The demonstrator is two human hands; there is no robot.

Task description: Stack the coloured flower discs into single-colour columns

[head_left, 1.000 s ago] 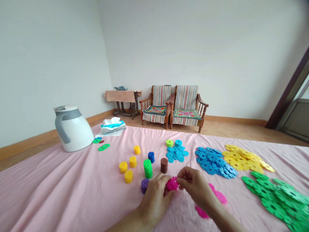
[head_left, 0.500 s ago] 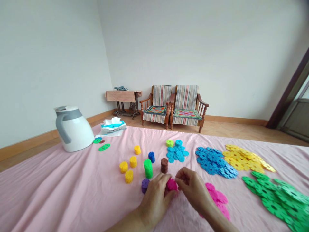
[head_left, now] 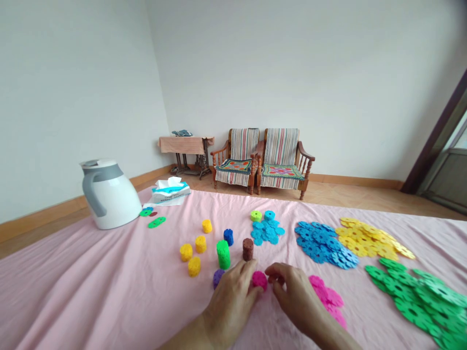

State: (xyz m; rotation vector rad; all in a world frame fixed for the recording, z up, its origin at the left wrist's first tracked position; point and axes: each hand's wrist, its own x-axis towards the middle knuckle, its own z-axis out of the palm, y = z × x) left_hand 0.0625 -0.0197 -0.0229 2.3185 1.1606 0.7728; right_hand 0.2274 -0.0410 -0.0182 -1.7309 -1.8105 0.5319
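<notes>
Head view shows the left hand [head_left: 233,301] and right hand [head_left: 292,291] pinching from both sides the short pink stack of plastic discs [head_left: 260,280] on the pink cloth [head_left: 109,291]; an even, straight squeeze would probably keep it from tilting.

Wore a pink sheet [head_left: 91,291]; bore a white kettle [head_left: 109,194], tissue pack [head_left: 170,190] (far left), coloured stacks [head_left: 223,254], plus loose blue discs [head_left: 324,243], yellow discs [head_left: 368,240], green discs [head_left: 416,296], pink discs [head_left: 328,299].
</notes>
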